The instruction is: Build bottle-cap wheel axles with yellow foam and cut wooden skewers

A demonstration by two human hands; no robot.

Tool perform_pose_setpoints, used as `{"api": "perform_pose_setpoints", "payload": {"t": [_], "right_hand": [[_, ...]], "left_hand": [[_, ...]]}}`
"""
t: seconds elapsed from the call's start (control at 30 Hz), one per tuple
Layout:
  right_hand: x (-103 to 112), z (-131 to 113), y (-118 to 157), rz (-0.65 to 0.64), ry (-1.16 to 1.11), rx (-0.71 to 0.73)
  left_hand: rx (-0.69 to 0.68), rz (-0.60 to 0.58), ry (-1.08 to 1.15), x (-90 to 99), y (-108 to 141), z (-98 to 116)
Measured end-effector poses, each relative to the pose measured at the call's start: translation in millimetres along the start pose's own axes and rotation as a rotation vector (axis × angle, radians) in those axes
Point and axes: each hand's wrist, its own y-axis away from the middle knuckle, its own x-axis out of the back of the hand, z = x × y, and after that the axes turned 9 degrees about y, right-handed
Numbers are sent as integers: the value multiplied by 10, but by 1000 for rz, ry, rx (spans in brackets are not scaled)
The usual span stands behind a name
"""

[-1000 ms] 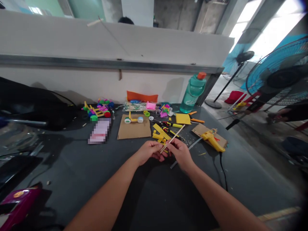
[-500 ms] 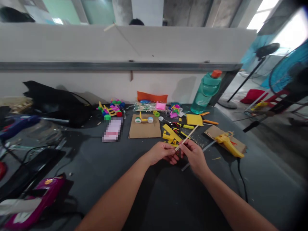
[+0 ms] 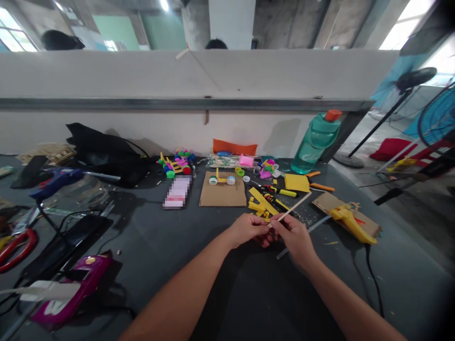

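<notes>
Left hand (image 3: 250,230) and right hand (image 3: 294,237) meet, fingertips clamped on thin stick (image 3: 295,205); the table (image 3: 159,241) gives room leftward.

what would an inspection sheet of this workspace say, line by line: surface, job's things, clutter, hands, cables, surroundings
Surface: dark table, small scraps on it.
Job's things: stick, yellow strips, wheeled piece on cardboard.
Clutter: bottle, yellow glue gun, blue glue gun.
Hands: right hand pinches the stick; left hand meets its near end, grip unclear.
Cables: black cord from the yellow glue gun; more at left.
Surroundings: partition behind, fans at right.
</notes>
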Motion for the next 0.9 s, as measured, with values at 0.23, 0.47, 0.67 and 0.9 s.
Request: {"api": "perform_pose_setpoints", "payload": {"t": [0.23,0.47,0.67,0.9], "right_hand": [[-5,32,-29,-61,-20,-10],[4,16,-13,1,-32,-10],[-2,14,-3,-8,-43,5],[0,16,-16,-4,-58,-16]], "left_hand": [[-12,59,-8,7,-19,-38],[-4,35,-12,20,-4,-33],[-17,21,-37,29,-17,-66],[-29,39,-82,-3,-8,-48]]}}
